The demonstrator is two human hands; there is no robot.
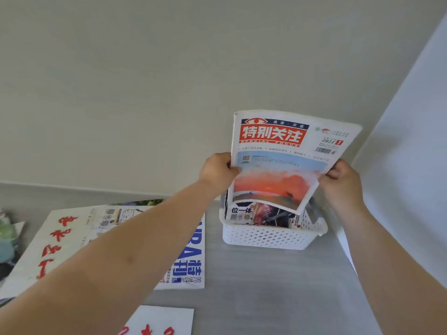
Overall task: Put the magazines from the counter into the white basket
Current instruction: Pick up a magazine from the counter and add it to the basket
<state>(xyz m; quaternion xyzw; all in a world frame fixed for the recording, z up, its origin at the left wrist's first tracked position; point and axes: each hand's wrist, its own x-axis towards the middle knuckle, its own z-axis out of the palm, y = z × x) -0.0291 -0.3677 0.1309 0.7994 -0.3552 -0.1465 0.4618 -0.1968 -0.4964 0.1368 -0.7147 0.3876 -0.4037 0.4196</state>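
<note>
The left hand (219, 172) and right hand (341, 180) each have a grip closed on a side edge of a red-titled magazine (278, 160), holding it upright over the white basket (266, 236) with its lower edge just above the front rim. A second magazine (263, 215) stands in the basket, which sits on the grey desk (266, 286) by the wall corner. Loose magazines (72, 238) lie flat on the desk to the left.

light: bright, even, soft | shadows: faint | focus: slightly soft overall | edges: wide-angle bending
</note>
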